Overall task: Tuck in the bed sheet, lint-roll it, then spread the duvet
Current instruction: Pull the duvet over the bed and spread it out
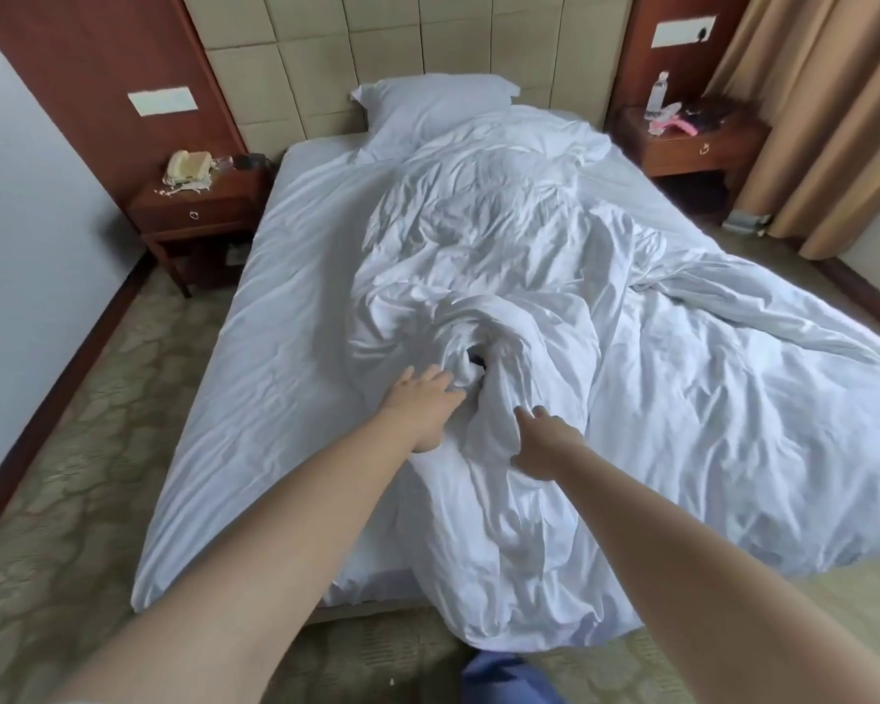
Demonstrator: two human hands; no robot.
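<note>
A crumpled white duvet point(555, 307) lies bunched along the middle and right of the bed and spills off the foot and the right side. The white bed sheet point(285, 307) shows bare on the left half and hangs loose at the foot corner. My left hand point(420, 406) reaches onto the duvet near the foot, fingers stretched toward a dark gap in the folds. My right hand point(542, 439) rests on a duvet fold beside it, fingertips curling into the cloth. No lint roller is visible.
A pillow point(428, 106) leans on the padded headboard. A nightstand point(199, 205) with a phone stands on the left, another point(687, 139) with a bottle and pink items on the right. Curtains point(824, 119) hang at the right. Carpet surrounds the bed.
</note>
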